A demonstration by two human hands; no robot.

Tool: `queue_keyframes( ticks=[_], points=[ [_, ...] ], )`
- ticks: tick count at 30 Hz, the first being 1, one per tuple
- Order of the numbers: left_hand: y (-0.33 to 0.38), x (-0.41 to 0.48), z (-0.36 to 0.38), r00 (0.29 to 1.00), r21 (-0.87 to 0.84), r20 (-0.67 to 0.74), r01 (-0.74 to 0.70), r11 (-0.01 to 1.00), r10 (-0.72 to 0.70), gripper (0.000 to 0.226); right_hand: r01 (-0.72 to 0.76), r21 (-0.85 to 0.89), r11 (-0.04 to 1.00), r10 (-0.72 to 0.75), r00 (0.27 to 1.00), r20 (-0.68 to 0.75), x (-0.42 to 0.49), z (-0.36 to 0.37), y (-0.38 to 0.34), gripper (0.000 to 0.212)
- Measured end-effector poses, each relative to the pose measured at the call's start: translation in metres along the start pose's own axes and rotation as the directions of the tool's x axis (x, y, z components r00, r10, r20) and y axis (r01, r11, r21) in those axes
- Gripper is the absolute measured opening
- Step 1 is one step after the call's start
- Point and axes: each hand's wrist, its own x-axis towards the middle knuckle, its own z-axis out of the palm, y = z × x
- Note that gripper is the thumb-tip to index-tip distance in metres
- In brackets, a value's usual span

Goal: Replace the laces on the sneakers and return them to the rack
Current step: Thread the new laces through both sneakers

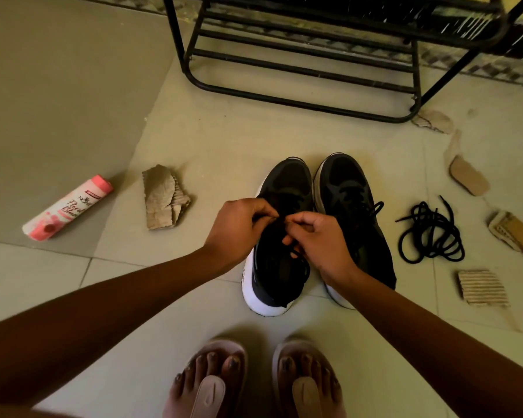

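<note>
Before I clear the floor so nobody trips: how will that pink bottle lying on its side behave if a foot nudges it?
The pink bottle looks round and lies on its side on smooth floor tiles, so it would probably roll. It seems to be slim plastic, likely light, so it may skid or spin as well. Nothing touches it; the nearest cardboard scrap lies apart from it.

**A home entryway, by the look of the floor and the rack**

This is a lived-in room of a house. The floor [218,134] is pale ceramic tile with grout lines. A black metal shoe rack [302,70] stands against a patterned wall base. A pink talcum powder bottle [68,208] lies on its side, torn cardboard scraps [163,197] are scattered about, and the person's feet wear soft pink house slippers [254,384].
</note>
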Motion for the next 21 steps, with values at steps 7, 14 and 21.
queue_keyframes(
  ticks=[7, 14, 21],
  points=[
    [0.002, -0.008, -0.002, 0.970, 0.337, 0.042, -0.238, 0.911, 0.238, 0.023, 0.114, -0.112, 0.987, -0.125, 0.988, -0.095, -0.004, 0.000, 0.004, 0.017],
    [-0.002, -0.018, 0.001, 0.989, 0.341, 0.145, -0.046, 0.939, -0.004, 0.024, 0.290, -0.264, 0.920, -0.325, 0.940, -0.100, -0.004, -0.027, -0.006, 0.018],
    [-0.005, -0.019, 0.000, 0.984, 0.278, 0.146, 0.060, 0.959, -0.104, 0.030, 0.266, 0.492, 0.829, 0.040, 0.849, -0.527, 0.026, -0.131, -0.034, 0.019]
  ],
)
